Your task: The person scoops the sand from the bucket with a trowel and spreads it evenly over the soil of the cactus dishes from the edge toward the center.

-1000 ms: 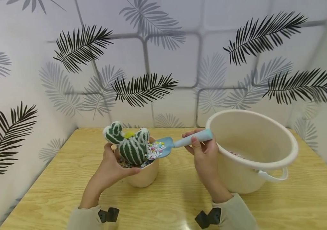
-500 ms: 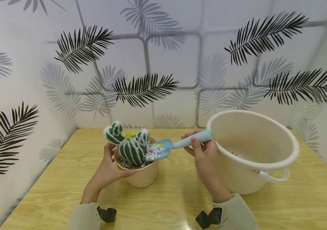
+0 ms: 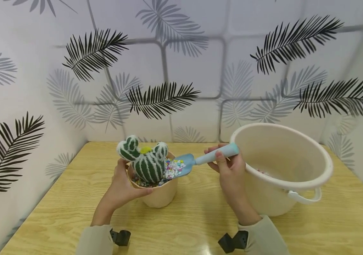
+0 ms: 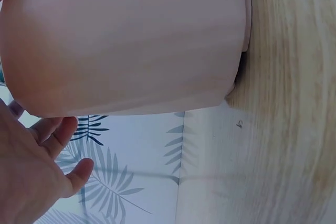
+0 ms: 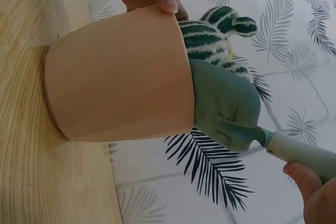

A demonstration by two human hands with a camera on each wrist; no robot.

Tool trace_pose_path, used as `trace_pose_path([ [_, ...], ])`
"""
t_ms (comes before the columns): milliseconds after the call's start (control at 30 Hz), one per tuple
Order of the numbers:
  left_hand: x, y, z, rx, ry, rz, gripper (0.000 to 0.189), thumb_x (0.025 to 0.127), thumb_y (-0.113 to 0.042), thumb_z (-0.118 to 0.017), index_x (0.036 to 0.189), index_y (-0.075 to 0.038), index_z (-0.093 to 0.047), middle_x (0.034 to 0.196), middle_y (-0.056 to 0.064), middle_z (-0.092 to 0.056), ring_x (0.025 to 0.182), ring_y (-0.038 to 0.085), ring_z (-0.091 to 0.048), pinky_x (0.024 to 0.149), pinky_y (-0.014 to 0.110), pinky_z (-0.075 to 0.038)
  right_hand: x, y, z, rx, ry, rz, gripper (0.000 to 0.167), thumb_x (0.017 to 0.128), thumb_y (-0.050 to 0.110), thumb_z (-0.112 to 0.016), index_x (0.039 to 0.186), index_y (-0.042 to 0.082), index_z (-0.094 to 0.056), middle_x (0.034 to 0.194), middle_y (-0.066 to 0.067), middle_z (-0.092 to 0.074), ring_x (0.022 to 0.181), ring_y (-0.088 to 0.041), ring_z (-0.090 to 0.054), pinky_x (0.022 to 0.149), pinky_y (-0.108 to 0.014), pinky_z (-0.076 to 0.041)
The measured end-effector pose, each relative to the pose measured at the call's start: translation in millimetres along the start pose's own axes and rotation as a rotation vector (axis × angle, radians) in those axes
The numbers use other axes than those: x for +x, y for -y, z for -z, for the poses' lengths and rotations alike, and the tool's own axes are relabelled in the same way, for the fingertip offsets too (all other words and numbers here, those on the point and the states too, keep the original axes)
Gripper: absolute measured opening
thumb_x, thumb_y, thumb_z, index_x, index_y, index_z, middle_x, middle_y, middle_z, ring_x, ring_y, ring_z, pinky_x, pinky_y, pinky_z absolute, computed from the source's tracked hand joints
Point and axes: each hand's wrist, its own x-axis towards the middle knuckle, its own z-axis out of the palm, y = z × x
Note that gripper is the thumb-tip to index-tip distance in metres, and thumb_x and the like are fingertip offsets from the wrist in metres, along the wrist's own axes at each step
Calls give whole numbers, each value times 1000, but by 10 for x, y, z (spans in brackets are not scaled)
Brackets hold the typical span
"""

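Bench (image 3: pixel 194 209): pale yellow wood grain, with a small dark mark (image 4: pixel 239 124) and a bright reflection (image 3: pixel 206 250) at the near edge. Wall (image 3: pixel 194 67), as I face it: whitish-grey, patterned with black and grey fronds (image 3: pixel 163 101) over grey lines forming rounded rectangles.

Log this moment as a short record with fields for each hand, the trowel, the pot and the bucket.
Left hand: holds the pot near its rim
Right hand: grips the trowel by its handle
Trowel load: multicoloured pebbles
Trowel blade: at the pot's rim, beside the cactus; contact unclear
Pot: upright on the table, cactus inside
Bucket: on the table, right of the pot, some small pieces inside
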Motion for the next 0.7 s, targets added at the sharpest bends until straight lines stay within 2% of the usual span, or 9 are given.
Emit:
trace_pose_path([
  [200, 2, 12, -16, 5, -5, 17, 100, 65, -26, -88, 138, -5, -22, 124, 19, -35, 111, 33, -33, 92, 53, -29, 1, -30, -10, 3, -16, 8, 13, 99, -1, -42, 111, -5, -43, 95, 2, -62, 93, -8, -66, 82, -24, -55],
  [333, 6, 40, -37, -69, 42, -5, 101, 69, -21, -84, 140, -4, -15, 138, 22, -28, 127, 40, -31, 103, 62, -27, 0, -44, -6, -1, -23, 12, 13, 98, -2, -42, 111, -6, -43, 95, 2, -62, 92, -9, -67, 81, -25, -55],
  [433, 6, 59, -44, -123, 74, -11, 103, 72, -17, -82, 143, -6, -8, 149, 23, -19, 137, 42, -24, 109, 64, -22, -10, -38, -1, -2, -9, 15, 13, 99, 0, -43, 111, -5, -42, 95, 2, -63, 92, -9, -67, 82, -25, -55],
  [567, 2, 63, -36, -104, 50, 0, 107, 70, -18, -84, 144, -9, -7, 151, 22, -19, 139, 43, -21, 108, 65, -23, -15, -45, -6, -1, -4, 27, 13, 99, 1, -43, 111, -4, -43, 95, 3, -62, 93, -8, -66, 82, -24, -55],
  [700, 9, 46, -22, -73, 25, -14, 106, 68, -18, -86, 143, -8, -11, 149, 20, -23, 136, 45, -26, 106, 64, -28, -5, -61, -14, -10, -24, 58, 12, 98, -2, -43, 110, -6, -44, 94, 4, -63, 92, -8, -67, 81, -23, -55],
])
